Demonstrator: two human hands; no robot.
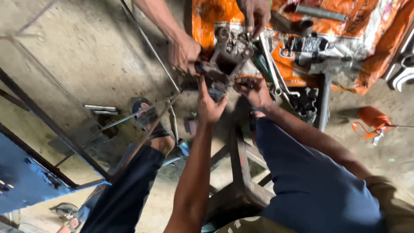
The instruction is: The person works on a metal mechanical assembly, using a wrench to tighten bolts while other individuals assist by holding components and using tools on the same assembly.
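Casting [226, 64], dark and greasy with a square opening, sits at the near edge of the worktop [345, 69], on orange sacking. The left hand [210, 103] presses up against its lower side, fingers spread, not closed round it. The right hand [254, 91] pinches something small just right of it; what, I cannot tell. A co-worker's hand [183, 51] clamps its left end, another [256, 15] holds the top. Best to brace it steadily while the small part is worked. Spanners [271, 69] lie just beside.
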